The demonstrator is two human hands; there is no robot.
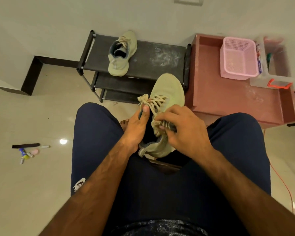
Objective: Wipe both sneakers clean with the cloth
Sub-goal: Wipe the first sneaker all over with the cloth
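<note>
Far left, small pens and scraps [26,151] lay on the tiled floor. On the top shelf of the black shoe rack [160,60] sat the first sneaker [122,55], pale olive knit with beige laces and a dark lining. Its long axis ran heel-near to toe-far, toward the wall. The second sneaker [169,87], of the same kind, was held above the person's lap, toe pointing away and slightly right. The left hand [136,128] gripped its collar, thumb pressed on the tongue and the other fingers hidden. The right hand [184,126] had its fingers curled round one striped cloth [165,124], pressing it on the laces. To the right, a reddish bench [211,92] carried one pink basket [237,58].
</note>
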